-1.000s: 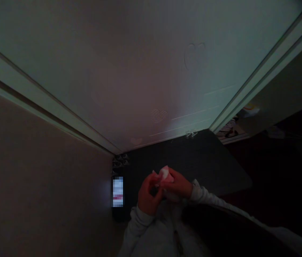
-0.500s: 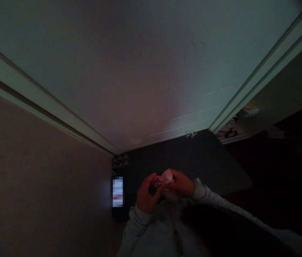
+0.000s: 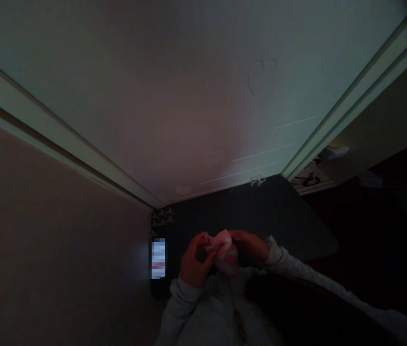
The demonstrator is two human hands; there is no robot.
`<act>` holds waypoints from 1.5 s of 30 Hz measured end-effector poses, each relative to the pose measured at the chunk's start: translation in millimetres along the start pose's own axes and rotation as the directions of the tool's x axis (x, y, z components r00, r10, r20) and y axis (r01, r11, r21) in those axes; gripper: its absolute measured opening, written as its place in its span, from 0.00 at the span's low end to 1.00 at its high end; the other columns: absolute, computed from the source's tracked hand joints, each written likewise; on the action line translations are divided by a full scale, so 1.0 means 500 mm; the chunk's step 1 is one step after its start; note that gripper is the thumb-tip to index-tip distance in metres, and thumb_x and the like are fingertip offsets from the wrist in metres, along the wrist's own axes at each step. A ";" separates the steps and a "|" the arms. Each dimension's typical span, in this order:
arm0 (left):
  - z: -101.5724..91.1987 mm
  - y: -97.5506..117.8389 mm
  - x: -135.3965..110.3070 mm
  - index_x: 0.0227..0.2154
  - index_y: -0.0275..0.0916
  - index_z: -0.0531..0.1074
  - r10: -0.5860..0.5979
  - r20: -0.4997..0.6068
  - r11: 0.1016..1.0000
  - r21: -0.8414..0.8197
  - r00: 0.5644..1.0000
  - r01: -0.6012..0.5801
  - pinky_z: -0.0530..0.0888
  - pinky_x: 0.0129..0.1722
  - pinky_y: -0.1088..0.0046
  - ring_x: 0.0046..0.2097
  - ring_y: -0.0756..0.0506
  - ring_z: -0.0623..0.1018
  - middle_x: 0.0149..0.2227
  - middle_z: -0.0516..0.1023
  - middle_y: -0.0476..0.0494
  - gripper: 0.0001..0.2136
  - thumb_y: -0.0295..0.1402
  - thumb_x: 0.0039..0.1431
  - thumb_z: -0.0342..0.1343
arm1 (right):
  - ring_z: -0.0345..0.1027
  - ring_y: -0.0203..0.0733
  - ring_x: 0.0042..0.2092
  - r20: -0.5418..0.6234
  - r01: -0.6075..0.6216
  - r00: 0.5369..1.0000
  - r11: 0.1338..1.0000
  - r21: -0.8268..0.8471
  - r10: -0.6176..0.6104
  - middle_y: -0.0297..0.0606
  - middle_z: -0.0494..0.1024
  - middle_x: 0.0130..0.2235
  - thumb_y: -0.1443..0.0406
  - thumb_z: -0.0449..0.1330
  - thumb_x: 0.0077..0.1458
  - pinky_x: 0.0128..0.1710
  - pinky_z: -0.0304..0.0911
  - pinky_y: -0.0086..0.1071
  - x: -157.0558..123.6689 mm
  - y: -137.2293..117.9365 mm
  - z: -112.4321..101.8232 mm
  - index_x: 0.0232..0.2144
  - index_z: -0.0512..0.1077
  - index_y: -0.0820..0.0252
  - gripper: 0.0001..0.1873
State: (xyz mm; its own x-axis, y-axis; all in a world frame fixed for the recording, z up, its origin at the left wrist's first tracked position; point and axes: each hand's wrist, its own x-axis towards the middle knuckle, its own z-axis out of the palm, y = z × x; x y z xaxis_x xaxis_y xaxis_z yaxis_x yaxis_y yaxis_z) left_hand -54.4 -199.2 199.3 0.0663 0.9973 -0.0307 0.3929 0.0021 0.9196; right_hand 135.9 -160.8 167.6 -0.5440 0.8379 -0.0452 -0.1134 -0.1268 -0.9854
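The room is very dark. My left hand (image 3: 194,262) and my right hand (image 3: 250,247) meet over a dark table (image 3: 261,216), just in front of my chest. Both have their fingers closed on a small pale pink soft thing (image 3: 224,246), perhaps cloth or tissue; its exact kind is too dim to name. The pink thing is pinched between the fingertips of both hands and hangs down a little. Pale sleeves cover both arms.
A lit phone screen (image 3: 158,258) lies on the table's left edge, beside my left hand. A pale wall or door (image 3: 189,96) rises behind the table. A small shiny object (image 3: 257,180) sits at the table's far edge. Papers (image 3: 311,175) lie at the right.
My hands have dropped slightly and the pink thing has been pulled lower and looser between them. My right hand has shifted a little to the right.
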 end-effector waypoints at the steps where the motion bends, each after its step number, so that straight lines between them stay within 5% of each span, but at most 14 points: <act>1: -0.001 0.000 0.000 0.46 0.39 0.65 0.004 0.005 1.000 0.007 1.000 -0.004 0.77 0.39 0.66 0.38 0.45 0.79 0.38 0.78 0.43 0.22 0.26 0.45 0.59 | 0.69 0.47 0.40 0.015 0.002 1.000 1.000 -0.002 -0.002 0.38 0.78 0.33 0.59 0.56 0.49 0.46 0.59 0.42 0.001 -0.003 -0.002 0.29 0.77 0.60 0.13; 10: -0.005 -0.001 0.002 0.47 0.38 0.65 0.064 0.054 0.993 0.099 0.997 -0.069 0.75 0.42 0.64 0.41 0.43 0.78 0.41 0.77 0.41 0.21 0.27 0.47 0.58 | 0.68 0.42 0.35 -0.029 -0.070 0.997 0.994 0.078 0.073 0.35 0.75 0.31 0.60 0.59 0.48 0.38 0.63 0.37 0.000 -0.026 0.031 0.31 0.72 0.61 0.10; 17: -0.008 0.005 0.004 0.46 0.39 0.67 0.108 0.069 0.976 0.184 0.992 -0.119 0.72 0.47 0.61 0.45 0.42 0.77 0.43 0.77 0.40 0.20 0.26 0.47 0.56 | 0.69 0.42 0.38 -0.129 -0.102 0.984 0.984 0.143 0.121 0.38 0.74 0.37 0.56 0.61 0.47 0.39 0.63 0.37 0.005 -0.013 0.058 0.37 0.67 0.60 0.18; 33: -0.010 -0.003 0.003 0.44 0.40 0.69 0.121 0.057 0.968 0.214 0.991 -0.130 0.73 0.46 0.60 0.45 0.40 0.77 0.43 0.78 0.40 0.19 0.30 0.46 0.59 | 0.65 0.38 0.30 -0.175 -0.166 0.965 0.973 0.161 0.193 0.33 0.72 0.28 0.57 0.64 0.43 0.32 0.62 0.34 0.013 -0.008 0.059 0.29 0.68 0.61 0.15; 45: -0.036 0.007 0.014 0.45 0.38 0.68 0.115 0.117 0.991 0.053 0.986 -0.122 0.74 0.43 0.63 0.39 0.44 0.78 0.39 0.78 0.41 0.20 0.28 0.46 0.59 | 0.63 0.35 0.28 0.000 -0.201 0.977 0.926 0.319 0.212 0.31 0.72 0.27 0.63 0.68 0.37 0.30 0.57 0.29 0.004 -0.019 0.020 0.27 0.71 0.64 0.14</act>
State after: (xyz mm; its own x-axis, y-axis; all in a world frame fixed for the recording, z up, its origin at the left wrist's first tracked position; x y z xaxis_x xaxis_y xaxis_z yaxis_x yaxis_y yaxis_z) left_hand -69.0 -190.9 209.4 0.2177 0.9756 0.0295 0.4300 -0.1230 0.8944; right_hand 127.4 -163.4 178.4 -0.5557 0.7920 -0.2529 -0.2610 -0.4551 -0.8513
